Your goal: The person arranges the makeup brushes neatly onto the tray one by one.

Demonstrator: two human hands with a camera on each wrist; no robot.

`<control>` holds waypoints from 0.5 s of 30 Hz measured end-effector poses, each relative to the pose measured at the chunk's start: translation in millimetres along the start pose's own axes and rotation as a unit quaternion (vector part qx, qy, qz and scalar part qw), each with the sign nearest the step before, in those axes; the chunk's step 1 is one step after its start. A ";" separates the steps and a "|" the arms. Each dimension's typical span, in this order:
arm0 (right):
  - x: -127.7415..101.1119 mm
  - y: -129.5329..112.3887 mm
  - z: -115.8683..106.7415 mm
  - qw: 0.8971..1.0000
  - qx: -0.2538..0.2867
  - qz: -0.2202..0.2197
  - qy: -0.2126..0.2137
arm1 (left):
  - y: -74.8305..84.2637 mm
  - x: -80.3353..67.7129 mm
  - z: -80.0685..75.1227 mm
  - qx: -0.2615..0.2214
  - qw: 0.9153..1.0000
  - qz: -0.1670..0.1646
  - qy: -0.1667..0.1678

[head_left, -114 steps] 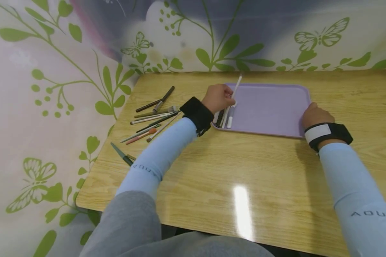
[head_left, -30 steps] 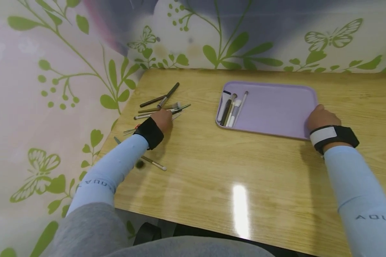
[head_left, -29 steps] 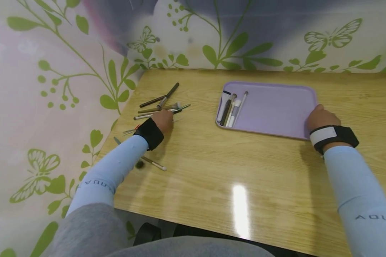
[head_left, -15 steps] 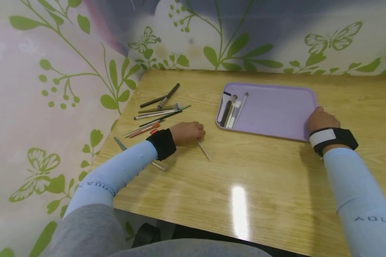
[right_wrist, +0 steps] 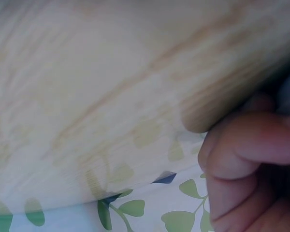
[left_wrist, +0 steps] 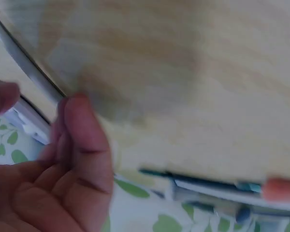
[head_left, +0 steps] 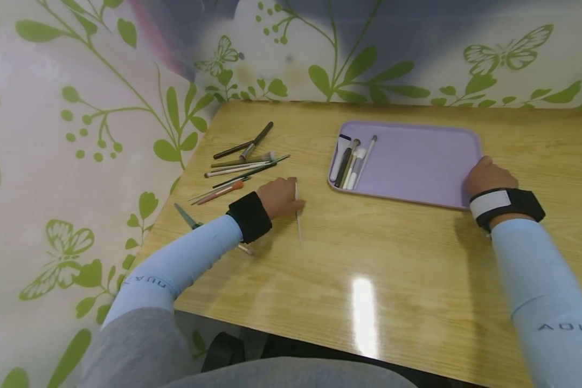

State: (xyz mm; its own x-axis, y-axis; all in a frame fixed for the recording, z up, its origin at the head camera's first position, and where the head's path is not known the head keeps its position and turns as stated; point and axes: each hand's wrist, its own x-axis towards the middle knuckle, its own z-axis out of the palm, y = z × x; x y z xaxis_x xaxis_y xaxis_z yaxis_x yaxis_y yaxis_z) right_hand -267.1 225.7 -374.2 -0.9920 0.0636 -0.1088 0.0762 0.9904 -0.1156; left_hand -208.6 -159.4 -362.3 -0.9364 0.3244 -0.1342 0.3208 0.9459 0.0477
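My left hand (head_left: 278, 198) is over the table between the loose brushes and the tray. Its fingertips pinch a thin, pale makeup brush (head_left: 298, 226), whose narrow end points toward the table's front; in the left wrist view the curled fingers (left_wrist: 89, 130) meet at the end of a slim grey shaft. My right hand (head_left: 490, 177) grips the right rim of the lavender tray (head_left: 417, 161), its fingers (right_wrist: 232, 159) curled in the right wrist view. Several makeup brushes (head_left: 354, 167) lie side by side along the tray's left end.
Several loose makeup brushes (head_left: 242, 167) lie at the table's left, among them a pink one with orange bristles (head_left: 230, 188). A teal-tipped tool (head_left: 186, 215) is partly under the left forearm. A patterned wall (head_left: 368, 70) borders the table's back and left.
My left hand has gone from the tray to the loose brushes, then rightward with a thin brush. Over the last half second that brush has swung nearly upright in the picture. The right hand stays put.
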 end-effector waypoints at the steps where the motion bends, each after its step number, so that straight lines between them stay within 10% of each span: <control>1: -0.5 -0.1 -0.5 1.000 0.001 0.001 -0.002 | 2.2 2.4 -0.4 -0.014 0.999 -0.015 -0.025; 9: -1.7 -3.1 -1.1 1.000 0.001 0.004 -0.004 | 11.4 34.7 -3.0 -0.135 0.988 -0.055 -0.059; 15: 0.4 2.1 -2.2 1.000 0.009 0.000 0.003 | 53.1 79.8 -44.0 -0.354 0.934 -0.053 0.000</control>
State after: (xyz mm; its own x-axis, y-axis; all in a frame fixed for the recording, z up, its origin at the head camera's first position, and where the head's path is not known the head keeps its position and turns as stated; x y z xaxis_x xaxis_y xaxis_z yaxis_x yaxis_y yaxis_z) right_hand -267.6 228.0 -372.4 -0.9925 0.0643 -0.1036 0.0780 0.9879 -0.1342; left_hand -272.5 -83.4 -326.9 -0.9577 0.2290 -0.1745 0.0523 0.7345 0.6766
